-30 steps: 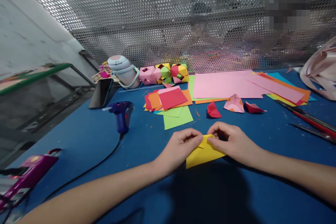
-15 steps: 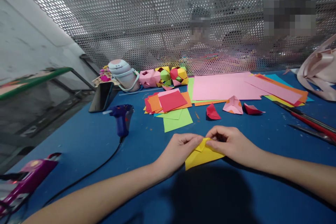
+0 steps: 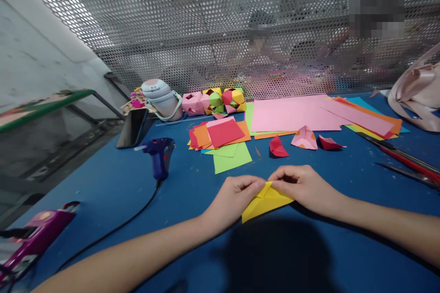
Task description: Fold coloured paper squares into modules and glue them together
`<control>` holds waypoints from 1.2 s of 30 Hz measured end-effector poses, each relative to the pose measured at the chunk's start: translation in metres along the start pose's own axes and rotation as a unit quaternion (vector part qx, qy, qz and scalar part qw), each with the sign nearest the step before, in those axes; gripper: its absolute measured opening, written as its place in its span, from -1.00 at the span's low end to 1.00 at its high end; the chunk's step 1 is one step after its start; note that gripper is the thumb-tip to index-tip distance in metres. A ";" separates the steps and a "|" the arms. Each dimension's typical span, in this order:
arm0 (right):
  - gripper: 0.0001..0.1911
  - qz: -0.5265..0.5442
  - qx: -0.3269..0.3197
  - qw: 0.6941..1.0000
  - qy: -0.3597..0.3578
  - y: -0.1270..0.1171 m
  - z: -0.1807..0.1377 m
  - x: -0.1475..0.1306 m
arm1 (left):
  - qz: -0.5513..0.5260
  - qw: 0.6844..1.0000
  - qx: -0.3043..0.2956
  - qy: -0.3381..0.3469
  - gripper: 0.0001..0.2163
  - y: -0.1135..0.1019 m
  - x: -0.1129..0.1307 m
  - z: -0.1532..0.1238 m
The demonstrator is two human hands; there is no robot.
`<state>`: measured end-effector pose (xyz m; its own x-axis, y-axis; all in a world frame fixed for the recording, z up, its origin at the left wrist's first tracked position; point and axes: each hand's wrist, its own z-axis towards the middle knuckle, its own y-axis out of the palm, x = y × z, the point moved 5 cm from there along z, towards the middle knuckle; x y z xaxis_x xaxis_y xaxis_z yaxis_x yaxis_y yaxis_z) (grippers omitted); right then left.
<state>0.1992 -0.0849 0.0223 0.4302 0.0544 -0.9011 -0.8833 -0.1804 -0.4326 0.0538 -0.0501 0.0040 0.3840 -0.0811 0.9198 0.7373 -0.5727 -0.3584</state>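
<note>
A yellow sheet of paper [image 3: 264, 206], partly folded, is held just above or on the blue table. My left hand [image 3: 237, 197] pinches its upper left part, the thumb lying along a small folded flap. On the upper right edge, my right hand [image 3: 299, 185] is closed with thumb and fingers on the paper. Both hands nearly meet at the top of the fold. Beyond them lie a red folded paper piece [image 3: 278, 146], a pink folded piece [image 3: 304, 138] with orange patches, and another red piece [image 3: 330, 143].
Stacked coloured paper squares [image 3: 225, 132] and pink sheets [image 3: 292, 114] lie farther back, before folded paper balls [image 3: 215, 100]. At left are a blue glue gun [image 3: 160, 155] with its cord, a phone [image 3: 132, 128], a bottle [image 3: 163, 100] and a purple power strip [image 3: 37, 242]. Scissors [image 3: 409, 171] rest at right.
My right thumb has shifted slightly left along the top of the yellow paper. Both hands otherwise keep their place, and the view has tilted very little.
</note>
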 end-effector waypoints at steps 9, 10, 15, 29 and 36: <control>-0.81 -0.005 -0.010 1.000 -0.006 0.001 0.001 0.002 | 0.008 1.000 0.016 -0.008 -0.76 0.000 0.003 -0.001; -0.80 -0.003 -0.011 1.000 -0.007 0.001 0.001 0.003 | 0.011 1.000 0.018 -0.008 -0.76 0.000 0.003 -0.001; -0.79 0.011 -0.016 1.000 0.003 0.001 0.001 0.002 | 0.024 0.999 0.029 0.002 -0.77 -0.001 0.005 -0.002; -0.82 -0.028 0.010 1.000 -0.010 0.002 0.002 -0.003 | -0.004 1.000 0.017 -0.010 -0.75 0.000 0.002 0.000; -0.82 -0.035 0.018 0.999 -0.017 -0.002 0.003 -0.003 | -0.039 0.999 -0.020 0.006 -0.74 0.001 0.003 0.000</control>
<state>0.1991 -0.0814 0.0257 0.4855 0.0988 -0.8686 -0.8576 -0.1391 -0.4951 0.0556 -0.0507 0.0061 0.3203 -0.0441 0.9463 0.7413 -0.6103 -0.2794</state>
